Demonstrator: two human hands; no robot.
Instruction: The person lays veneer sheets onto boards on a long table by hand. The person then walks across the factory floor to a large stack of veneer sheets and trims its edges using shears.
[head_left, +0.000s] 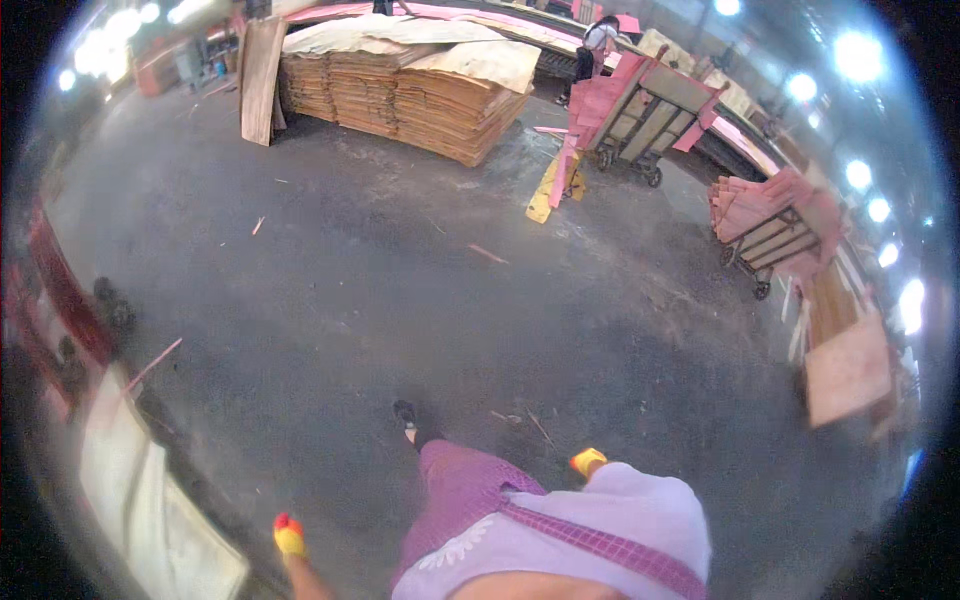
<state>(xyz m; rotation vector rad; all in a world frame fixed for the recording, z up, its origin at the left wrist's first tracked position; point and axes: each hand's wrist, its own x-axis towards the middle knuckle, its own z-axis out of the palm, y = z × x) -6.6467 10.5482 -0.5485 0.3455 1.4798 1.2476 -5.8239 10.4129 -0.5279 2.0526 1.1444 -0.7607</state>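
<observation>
My left hand (291,538), in a yellow glove with red fingertips, hangs at the lower left, its fingers curled together. My right hand (588,462), also yellow-gloved, is low beside my lilac and purple clothing (630,520), fingers closed. Whatever either hand might hold is hidden. Both are over the dark floor (400,300), apart from any stack or cart. One of my dark shoes (404,414) shows ahead of my purple-clad leg. A pale sheet (140,480) lies along the lower left, nearest my left hand.
A tall stack of wood sheets (420,100) stands ahead, with boards (258,80) upright beside it. Two carts of pink sheets (640,110) (770,220) stand right. Yellow boards (545,190) lie near them. A person (598,45) stands behind. Leaning boards (845,365) are at far right.
</observation>
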